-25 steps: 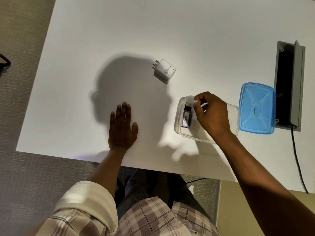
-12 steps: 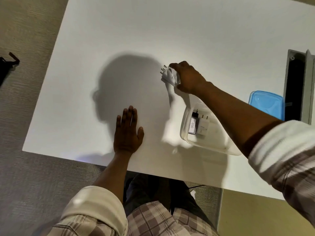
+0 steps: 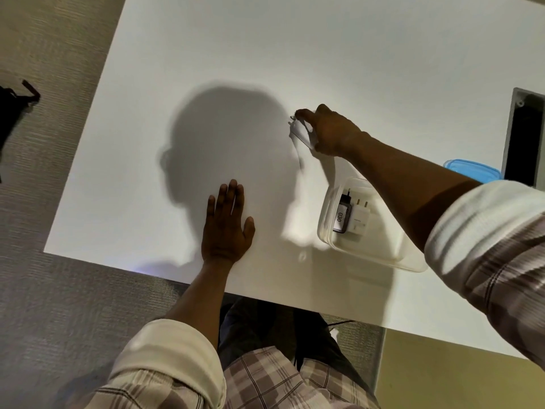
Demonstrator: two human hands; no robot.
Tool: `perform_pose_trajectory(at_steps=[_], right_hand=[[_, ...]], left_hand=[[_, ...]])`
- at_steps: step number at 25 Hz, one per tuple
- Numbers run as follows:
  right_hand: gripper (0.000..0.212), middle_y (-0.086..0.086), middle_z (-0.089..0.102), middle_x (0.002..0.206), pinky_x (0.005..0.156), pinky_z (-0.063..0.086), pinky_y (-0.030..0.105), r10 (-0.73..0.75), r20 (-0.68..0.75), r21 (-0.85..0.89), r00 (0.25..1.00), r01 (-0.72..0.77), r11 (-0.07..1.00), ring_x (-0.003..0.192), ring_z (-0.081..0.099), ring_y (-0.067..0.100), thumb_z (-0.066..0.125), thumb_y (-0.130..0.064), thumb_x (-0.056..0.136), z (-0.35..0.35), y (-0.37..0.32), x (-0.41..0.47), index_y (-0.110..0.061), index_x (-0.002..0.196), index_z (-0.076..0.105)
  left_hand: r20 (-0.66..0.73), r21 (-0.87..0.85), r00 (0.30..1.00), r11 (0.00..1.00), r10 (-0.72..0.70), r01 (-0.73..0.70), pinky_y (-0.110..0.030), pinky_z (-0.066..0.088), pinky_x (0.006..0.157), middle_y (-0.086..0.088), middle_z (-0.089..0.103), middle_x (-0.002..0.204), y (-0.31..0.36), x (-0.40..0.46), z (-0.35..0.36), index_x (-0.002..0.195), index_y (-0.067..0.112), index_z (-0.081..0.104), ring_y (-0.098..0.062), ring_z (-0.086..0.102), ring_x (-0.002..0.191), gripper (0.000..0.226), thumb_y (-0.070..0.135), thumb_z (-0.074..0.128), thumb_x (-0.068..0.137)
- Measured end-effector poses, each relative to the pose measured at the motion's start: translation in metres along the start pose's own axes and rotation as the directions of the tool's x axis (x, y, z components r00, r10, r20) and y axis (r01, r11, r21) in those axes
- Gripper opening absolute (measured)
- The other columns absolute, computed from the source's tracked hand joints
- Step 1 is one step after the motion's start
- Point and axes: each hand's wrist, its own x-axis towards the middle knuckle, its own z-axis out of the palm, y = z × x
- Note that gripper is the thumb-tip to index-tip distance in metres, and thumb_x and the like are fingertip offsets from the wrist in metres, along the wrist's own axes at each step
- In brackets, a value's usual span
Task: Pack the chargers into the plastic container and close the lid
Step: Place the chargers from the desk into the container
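Now the right hand (image 3: 330, 134) – out of the box (image 3: 327, 219) – has pinched the far white charger (image 3: 299, 132) and tipped it up; left hand (image 3: 225, 228) stays flat, holding nothing.

The person wears a plaid shirt in beige, brown and off-white checks, its long sleeves rolled back into thick pale cuffs that leave both forearms bare. The left hand (image 3: 227, 228) and the right hand (image 3: 330, 131) are bare, with no rings, watch or gloves visible. Dark trousers (image 3: 265, 329) show below the shirt hem.
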Motion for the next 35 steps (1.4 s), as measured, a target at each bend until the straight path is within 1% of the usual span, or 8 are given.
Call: perform_pose_trajectory(at_steps=[3,9,12,14,18,21,28,35], right_hand=[[0.064,0.026,0.044,0.122,0.078,0.052,0.049,0.044,-0.035,0.044,0.998,-0.043,0.998,0.094,0.058,0.048,0.060,-0.008,0.085,-0.005,-0.002,-0.013,-0.020,0.143,0.036],[0.092,0.016,0.048,0.125,0.081,0.048,0.039,0.206,-0.269,0.340,0.941,-0.107,0.934,0.102,0.058,0.038,0.081,-0.021,0.071,-0.027,-0.006,-0.086,-0.029,0.147,0.029],[0.093,0.014,0.049,0.125,0.085,0.052,0.044,0.304,-0.315,0.463,0.899,-0.134,0.876,0.105,0.056,0.035,0.082,-0.025,0.071,-0.025,-0.005,-0.149,-0.033,0.146,0.029],[0.092,0.013,0.051,0.122,0.083,0.053,0.046,0.380,-0.298,0.500,0.876,-0.196,0.844,0.101,0.057,0.033,0.084,-0.025,0.070,-0.016,-0.002,-0.186,-0.033,0.145,0.031],[0.091,0.013,0.056,0.121,0.079,0.043,0.032,0.534,-0.219,0.520,0.816,-0.366,0.772,0.102,0.055,0.030,0.086,-0.022,0.068,0.016,0.009,-0.233,-0.030,0.143,0.035],[0.090,0.016,0.056,0.118,0.077,0.037,0.030,0.604,-0.149,0.520,0.783,-0.458,0.721,0.105,0.054,0.033,0.087,-0.017,0.068,0.044,0.020,-0.247,-0.025,0.142,0.037],[0.083,0.023,0.052,0.115,0.074,0.039,0.032,0.632,0.005,0.461,0.775,-0.562,0.686,0.101,0.058,0.043,0.080,-0.014,0.072,0.090,0.034,-0.227,-0.021,0.142,0.037],[0.081,0.022,0.054,0.115,0.077,0.042,0.033,0.647,0.019,0.490,0.762,-0.571,0.658,0.102,0.060,0.041,0.079,-0.015,0.073,0.107,0.038,-0.217,-0.023,0.142,0.039]], left_hand=[[-0.002,0.007,1.000,1.000,0.000,0.000,-0.047,0.013,0.128,-0.008,0.013,0.169,-0.001,0.000,0.000,0.160,0.013,0.012,-0.025,0.010,0.157,0.073,0.037,0.039,0.096],[0.000,0.012,1.000,1.000,0.008,-0.008,-0.047,0.013,0.128,-0.009,0.014,0.169,0.000,-0.001,-0.002,0.160,0.012,0.013,-0.026,0.011,0.157,0.071,0.038,0.035,0.097],[0.007,0.016,1.000,1.000,0.005,-0.005,-0.048,0.014,0.128,-0.009,0.013,0.169,0.001,-0.001,-0.002,0.160,0.012,0.012,-0.025,0.011,0.157,0.072,0.038,0.034,0.097],[0.013,0.018,1.000,1.000,0.007,-0.007,-0.048,0.014,0.128,-0.009,0.012,0.169,0.001,-0.001,-0.002,0.160,0.012,0.011,-0.025,0.010,0.157,0.072,0.038,0.033,0.096],[0.009,0.024,1.000,1.000,0.008,-0.008,-0.047,0.013,0.128,-0.009,0.011,0.169,0.000,-0.001,-0.002,0.160,0.012,0.009,-0.025,0.010,0.157,0.073,0.040,0.031,0.096],[0.013,0.035,1.000,0.999,0.009,-0.009,-0.048,0.013,0.128,-0.009,0.011,0.169,0.001,-0.001,-0.001,0.160,0.013,0.008,-0.026,0.010,0.157,0.073,0.040,0.030,0.096],[0.015,0.042,1.000,0.999,0.004,-0.004,-0.049,0.014,0.127,-0.010,0.013,0.169,0.003,0.001,-0.001,0.159,0.010,0.012,-0.028,0.013,0.156,0.073,0.039,0.031,0.095],[0.032,0.060,0.999,0.998,-0.010,0.008,-0.049,0.014,0.127,-0.009,0.010,0.169,0.002,0.001,0.000,0.160,0.012,0.008,-0.027,0.011,0.157,0.074,0.040,0.031,0.095]])
